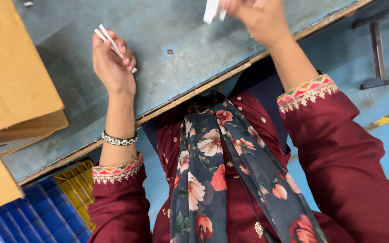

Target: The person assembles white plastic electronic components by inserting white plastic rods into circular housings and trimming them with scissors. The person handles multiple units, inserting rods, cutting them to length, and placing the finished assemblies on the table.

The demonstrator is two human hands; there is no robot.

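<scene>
Hands over grey table [176, 27]: left hand [112, 63] pinching thin white sticks [111, 42], near cardboard box [14, 67]; right hand [257, 15] closed on white piece [212, 10] at table's far side.

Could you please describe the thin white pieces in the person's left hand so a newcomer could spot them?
On the grey-blue table, beside the cardboard box, the left hand pinches thin white sticks. They are slender and angled, unlike the broader white piece in the right hand.
</scene>
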